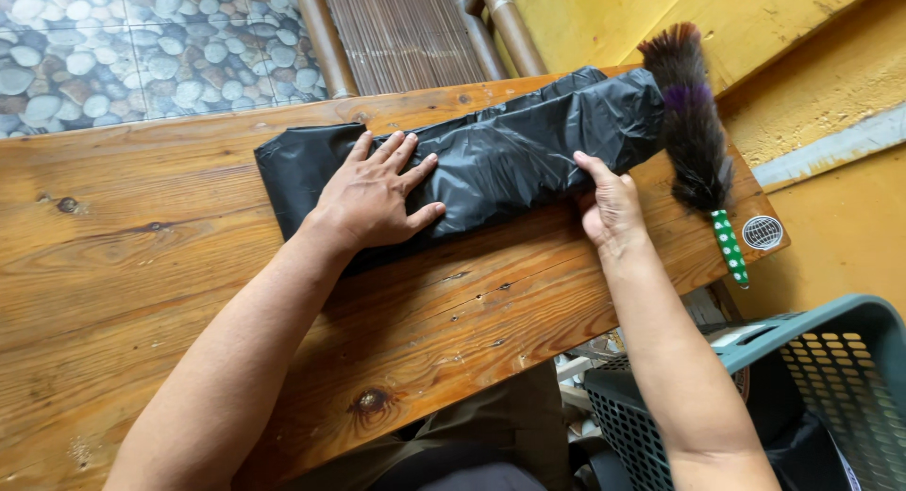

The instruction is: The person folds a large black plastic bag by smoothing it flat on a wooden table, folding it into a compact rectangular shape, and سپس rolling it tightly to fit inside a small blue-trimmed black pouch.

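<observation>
Both hands, left hand [377, 194] flat, right hand [609, 206] pinching, press black plastic bag [514, 142].

I see one label only: a small round sticker [762, 233] at the right of the frame, stuck flat on the far right corner of the wooden surface [142, 265]. It is dark with a white globe-like grid (its lettering is too small to make out).

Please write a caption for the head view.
Both hands, left and right, press a black plastic bag on a wooden table.
</observation>
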